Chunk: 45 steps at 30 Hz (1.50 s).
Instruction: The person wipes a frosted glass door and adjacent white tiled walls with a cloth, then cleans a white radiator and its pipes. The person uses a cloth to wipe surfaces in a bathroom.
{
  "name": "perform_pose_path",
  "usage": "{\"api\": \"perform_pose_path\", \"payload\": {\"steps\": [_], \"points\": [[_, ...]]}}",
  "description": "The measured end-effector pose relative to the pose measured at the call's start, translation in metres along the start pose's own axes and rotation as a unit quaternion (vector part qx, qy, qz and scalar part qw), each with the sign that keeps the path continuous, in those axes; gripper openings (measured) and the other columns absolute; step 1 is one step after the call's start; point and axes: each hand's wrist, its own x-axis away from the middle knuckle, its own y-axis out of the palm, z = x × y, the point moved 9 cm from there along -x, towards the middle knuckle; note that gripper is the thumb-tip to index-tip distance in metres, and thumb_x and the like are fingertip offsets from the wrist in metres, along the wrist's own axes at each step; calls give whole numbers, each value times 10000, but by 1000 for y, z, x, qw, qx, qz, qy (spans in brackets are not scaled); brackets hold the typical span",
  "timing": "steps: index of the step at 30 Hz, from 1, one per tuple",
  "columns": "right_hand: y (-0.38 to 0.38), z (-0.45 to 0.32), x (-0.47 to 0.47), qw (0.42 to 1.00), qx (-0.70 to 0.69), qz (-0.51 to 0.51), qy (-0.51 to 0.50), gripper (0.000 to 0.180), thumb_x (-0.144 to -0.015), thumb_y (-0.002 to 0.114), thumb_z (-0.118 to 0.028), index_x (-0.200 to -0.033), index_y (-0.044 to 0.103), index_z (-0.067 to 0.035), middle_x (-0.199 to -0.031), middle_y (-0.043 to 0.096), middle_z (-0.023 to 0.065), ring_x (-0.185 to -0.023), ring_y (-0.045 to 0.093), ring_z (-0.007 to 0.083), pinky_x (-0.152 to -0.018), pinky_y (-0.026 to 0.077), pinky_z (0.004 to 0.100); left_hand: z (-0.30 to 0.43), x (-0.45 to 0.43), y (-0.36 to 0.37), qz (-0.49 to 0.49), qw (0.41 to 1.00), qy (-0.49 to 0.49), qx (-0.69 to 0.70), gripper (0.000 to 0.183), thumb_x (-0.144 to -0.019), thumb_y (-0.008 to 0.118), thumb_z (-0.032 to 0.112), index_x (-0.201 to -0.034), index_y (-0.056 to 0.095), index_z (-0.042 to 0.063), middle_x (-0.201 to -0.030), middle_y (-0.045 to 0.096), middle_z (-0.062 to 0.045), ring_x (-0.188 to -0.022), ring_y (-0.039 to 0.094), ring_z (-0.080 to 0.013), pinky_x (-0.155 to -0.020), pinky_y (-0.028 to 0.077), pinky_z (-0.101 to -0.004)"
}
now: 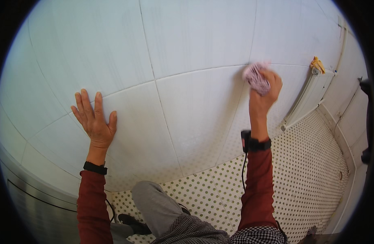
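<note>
My right hand grips a bunched pinkish cloth against the white tiled wall, beside a horizontal grout line; the cloth is slightly blurred. My left hand lies palm down on the same wall at the left, fingers apart, with nothing in it. Black straps circle both wrists, and the right one carries a small black device with a cable hanging down.
At the right, a white radiator stands by the wall with a yellow cloth on its top end. Green-dotted floor tiles run along the wall's foot. A metallic panel is at lower left. Pipes line the right corner.
</note>
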Motion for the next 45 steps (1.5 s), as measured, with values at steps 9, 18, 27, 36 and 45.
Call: {"api": "perform_pose_path", "payload": {"steps": [9, 18, 27, 36, 45], "points": [[52, -15, 93, 992, -51, -101, -57, 732, -839, 798, -286, -1455, 494, -35, -1646, 246, 327, -1525, 228, 511, -1196, 173, 645, 1, 1, 1, 4, 1000, 2, -10, 579, -1027, 556, 405, -1490, 521, 60, -1637, 336, -259, -1540, 261, -450, -1231, 110, -619], [39, -3, 249, 980, -55, -96, 165, 628, -992, 587, -135, -1549, 375, 64, -1685, 127, 308, -1546, 139, 518, -1229, 170, 590, 2, 1, 2, -3, 1000, 0, -20, 596, -1020, 556, 412, -1499, 506, 61, -1640, 328, -258, -1543, 254, -448, -1232, 109, -618], [69, 9, 35, 995, -33, -88, -22, 551, -958, 591, -50, -1496, 489, 15, -1614, 324, 300, -1506, 280, 489, -1213, 236, 531, 0, 4, 3, 4, 1000, -2, -13, 600, -1009, 571, 423, -1485, 529, 60, -1637, 342, -251, -1543, 255, -444, -1230, 112, -614], [52, -29, 230, 979, 20, -200, 23, 586, -913, 696, -170, -1472, 546, -76, -1635, 231, 355, -1518, 212, 551, -1193, 156, 676, -2, 4, 2, 5, 1000, -8, -12, 591, -997, 587, 421, -1484, 542, 89, -1644, 340, -238, -1544, 263, -432, -1229, 116, -618], [75, -90, 196, 984, -21, -176, 13, 694, -795, 541, 49, -1485, 506, -19, -1620, 247, 373, -1510, 207, 570, -1193, 119, 695, -5, 5, 0, -10, 1000, -23, -9, 579, -1012, 566, 459, -1476, 555, 114, -1622, 373, -233, -1534, 291, -415, -1242, 100, -603]]}}
